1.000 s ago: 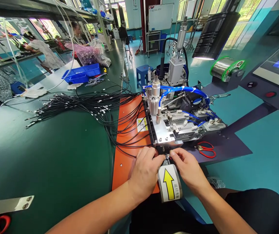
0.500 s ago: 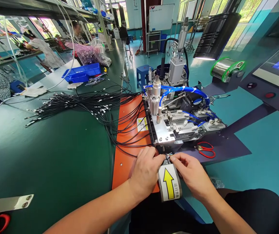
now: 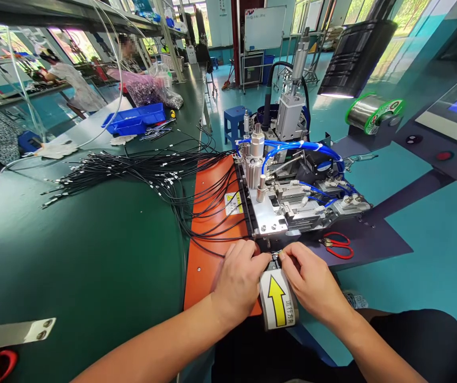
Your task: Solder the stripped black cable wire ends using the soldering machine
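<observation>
My left hand (image 3: pixel 242 274) is closed around the end of a black cable (image 3: pixel 211 251) at the near end of a metal machine (image 3: pixel 270 215). Its thumb and forefinger press at a small dark fixture (image 3: pixel 275 261) above a curved cover with a yellow arrow (image 3: pixel 276 300). On the other side of that fixture, my right hand (image 3: pixel 310 274) pinches at the thin wire ends coming out of the cable. Its fingertips partly hide these wires. More black cables lie in a row across the orange plate (image 3: pixel 200 284), entering the machine's left edge.
A big bundle of black cables (image 3: pixel 132 167) lies on the green table (image 3: pixel 132 266). Blue bins (image 3: pixel 140 118) stand behind it. Red-handled cutters (image 3: pixel 338 244) rest right of the machine. A lamp (image 3: pixel 354 61) and a solder spool (image 3: pixel 374 114) hang above. Co-workers sit at far left.
My right hand has shifted slightly up and its fingers have bunched closer over the wire ends. My left hand stays in place on the cable.
</observation>
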A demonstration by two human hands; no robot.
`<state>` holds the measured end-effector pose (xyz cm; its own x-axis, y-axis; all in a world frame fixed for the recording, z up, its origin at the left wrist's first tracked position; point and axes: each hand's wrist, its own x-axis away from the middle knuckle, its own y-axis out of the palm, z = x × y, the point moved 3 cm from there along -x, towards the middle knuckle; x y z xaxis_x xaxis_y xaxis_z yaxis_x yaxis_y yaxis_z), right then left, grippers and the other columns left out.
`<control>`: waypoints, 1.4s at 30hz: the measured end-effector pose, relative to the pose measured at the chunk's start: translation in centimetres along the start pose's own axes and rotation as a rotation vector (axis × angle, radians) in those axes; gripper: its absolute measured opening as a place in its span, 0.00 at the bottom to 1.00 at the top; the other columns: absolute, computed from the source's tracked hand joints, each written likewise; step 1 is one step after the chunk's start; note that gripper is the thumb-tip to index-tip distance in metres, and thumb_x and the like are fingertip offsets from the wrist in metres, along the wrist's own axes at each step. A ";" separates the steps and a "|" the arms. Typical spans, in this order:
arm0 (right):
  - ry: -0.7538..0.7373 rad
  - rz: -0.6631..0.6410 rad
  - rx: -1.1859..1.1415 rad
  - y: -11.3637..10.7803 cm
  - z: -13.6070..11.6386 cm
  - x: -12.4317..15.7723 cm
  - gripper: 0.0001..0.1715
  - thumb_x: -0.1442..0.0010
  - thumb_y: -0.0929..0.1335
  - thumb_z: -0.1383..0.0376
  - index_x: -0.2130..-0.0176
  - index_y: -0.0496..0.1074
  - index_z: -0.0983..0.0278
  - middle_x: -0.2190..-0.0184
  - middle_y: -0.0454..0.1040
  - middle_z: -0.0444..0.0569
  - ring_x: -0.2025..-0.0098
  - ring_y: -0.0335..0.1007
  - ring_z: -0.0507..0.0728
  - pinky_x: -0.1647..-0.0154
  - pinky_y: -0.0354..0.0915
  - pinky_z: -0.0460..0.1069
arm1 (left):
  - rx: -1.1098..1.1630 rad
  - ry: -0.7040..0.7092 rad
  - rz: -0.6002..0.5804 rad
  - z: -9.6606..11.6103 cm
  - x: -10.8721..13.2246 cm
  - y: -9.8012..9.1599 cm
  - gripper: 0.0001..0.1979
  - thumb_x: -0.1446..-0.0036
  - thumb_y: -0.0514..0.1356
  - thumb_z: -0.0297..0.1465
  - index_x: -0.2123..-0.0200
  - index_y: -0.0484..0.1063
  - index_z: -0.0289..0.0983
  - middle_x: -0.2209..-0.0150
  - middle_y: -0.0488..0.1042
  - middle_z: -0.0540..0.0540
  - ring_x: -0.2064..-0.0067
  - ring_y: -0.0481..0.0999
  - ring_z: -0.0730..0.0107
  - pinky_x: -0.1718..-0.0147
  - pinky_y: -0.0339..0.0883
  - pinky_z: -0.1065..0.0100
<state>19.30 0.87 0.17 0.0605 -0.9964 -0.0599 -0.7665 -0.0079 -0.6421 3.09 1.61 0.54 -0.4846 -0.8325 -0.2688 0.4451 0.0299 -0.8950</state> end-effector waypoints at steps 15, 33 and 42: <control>0.136 -0.008 -0.141 0.8 1.2 -0.1 0.16 0.31 0.60 0.57 0.69 0.63 0.59 0.72 0.67 0.43 0.69 0.62 0.56 0.67 0.58 0.49 | 0.007 -0.005 -0.001 0.1 -0.1 -0.1 0.10 0.37 0.55 0.25 0.58 0.76 0.39 0.63 0.68 0.44 0.61 0.64 0.61 0.62 0.61 0.62; 0.276 0.027 -0.392 1.5 2.3 -0.8 0.23 0.38 0.66 0.47 0.70 0.73 0.63 0.75 0.71 0.45 0.72 0.63 0.54 0.73 0.58 0.47 | -0.001 0.010 -0.051 -0.4 0.2 -0.7 0.13 0.36 0.56 0.25 0.52 0.74 0.43 0.61 0.69 0.46 0.59 0.65 0.61 0.60 0.63 0.62; 0.239 0.026 -0.345 2.0 2.4 -0.4 0.21 0.34 0.62 0.50 0.67 0.69 0.63 0.72 0.69 0.44 0.69 0.62 0.55 0.67 0.59 0.48 | -0.138 0.067 -0.121 -0.6 -0.2 -1.2 0.07 0.35 0.53 0.22 0.63 0.70 0.36 0.64 0.69 0.45 0.62 0.65 0.61 0.62 0.64 0.61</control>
<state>19.23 1.46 -2.94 -0.0801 -0.9880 0.1324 -0.9374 0.0295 -0.3469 2.18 2.03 1.45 -0.5790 -0.7963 -0.1753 0.2750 0.0116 -0.9614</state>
